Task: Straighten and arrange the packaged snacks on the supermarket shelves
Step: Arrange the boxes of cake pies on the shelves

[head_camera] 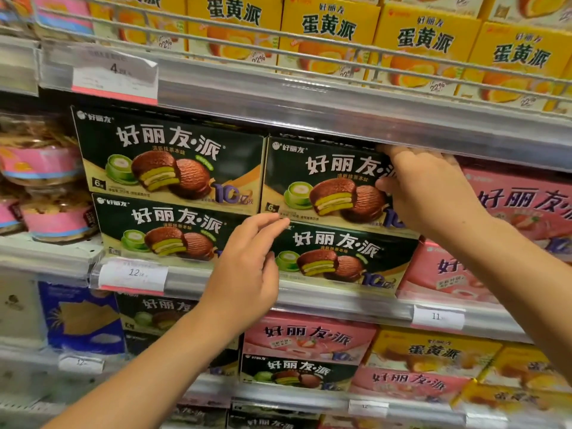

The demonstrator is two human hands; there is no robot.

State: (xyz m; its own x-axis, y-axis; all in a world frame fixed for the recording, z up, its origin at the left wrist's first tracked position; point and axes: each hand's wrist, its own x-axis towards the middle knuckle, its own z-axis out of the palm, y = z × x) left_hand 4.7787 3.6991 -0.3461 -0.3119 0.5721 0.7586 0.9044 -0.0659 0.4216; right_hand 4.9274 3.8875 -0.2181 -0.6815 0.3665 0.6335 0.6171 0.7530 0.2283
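Four dark green snack boxes sit two-high on the middle shelf [309, 300]. The upper right box [322, 181] is tilted, its left end lower. The right hand [424, 193] reaches up from the lower right and grips that box's right end, fingers curled over its top corner and thumb on its front. The left hand [247, 267] rises from the lower left, fingers nearly straight and relaxed, fingertips at the box's lower left corner. Pink boxes [520, 212] sit just to the right; yellow boxes [427, 41] fill the shelf above.
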